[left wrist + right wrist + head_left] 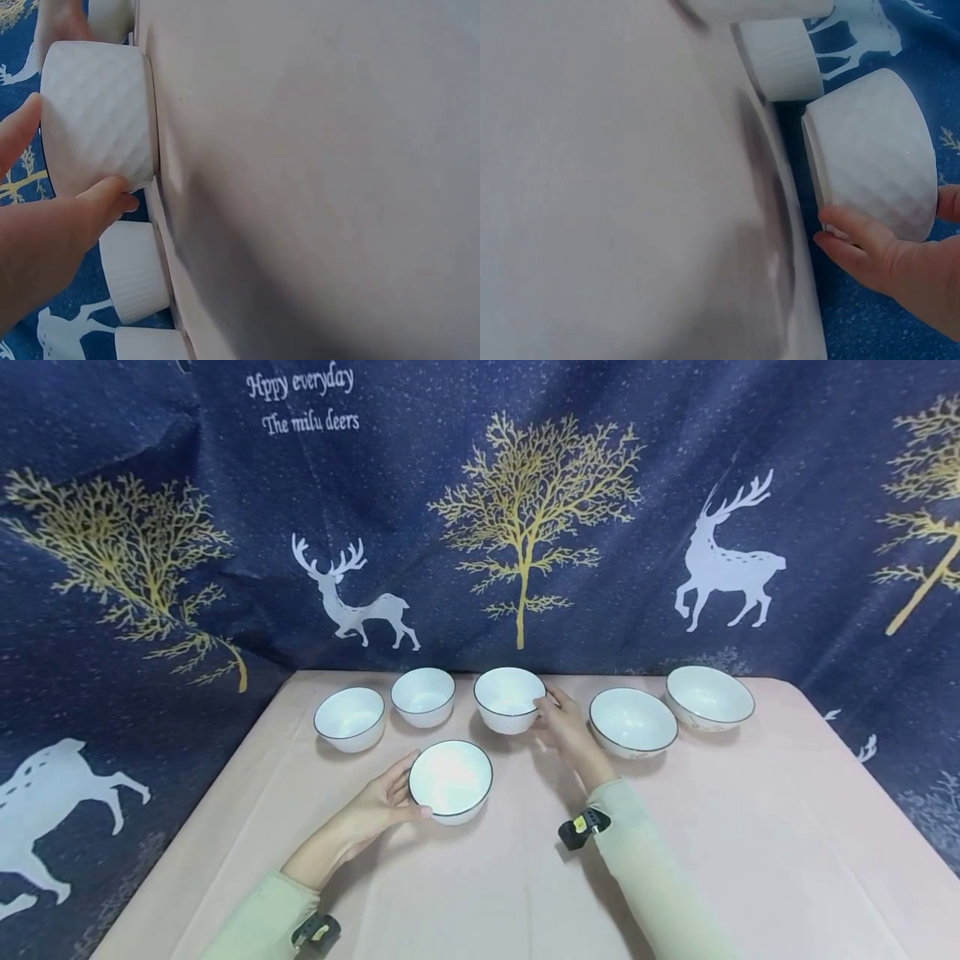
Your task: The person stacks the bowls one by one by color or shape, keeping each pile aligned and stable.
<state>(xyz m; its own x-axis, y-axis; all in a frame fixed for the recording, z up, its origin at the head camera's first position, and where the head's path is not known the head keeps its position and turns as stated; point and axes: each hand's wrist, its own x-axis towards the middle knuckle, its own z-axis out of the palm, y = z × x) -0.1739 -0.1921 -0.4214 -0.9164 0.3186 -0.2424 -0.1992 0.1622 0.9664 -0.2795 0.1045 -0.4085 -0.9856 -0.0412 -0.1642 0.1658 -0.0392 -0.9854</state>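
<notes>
My left hand grips the left side of a white dark-rimmed bowl, thumb near the rim. That bowl's dimpled outer wall shows in the left wrist view, its foot close to the tablecloth. Farther back, my right hand holds a second white bowl by its right side. In the right wrist view this bowl is tilted, with a gap between its foot and the table edge, so it seems lifted. Both bowls face upward, and nothing shows inside them.
Two smaller white bowls, one at the far left and one beside it, stand along the back. Two wider bowls, a nearer one and a farther one, stand right of my right hand. A pink cloth covers the table before a blue deer-print curtain.
</notes>
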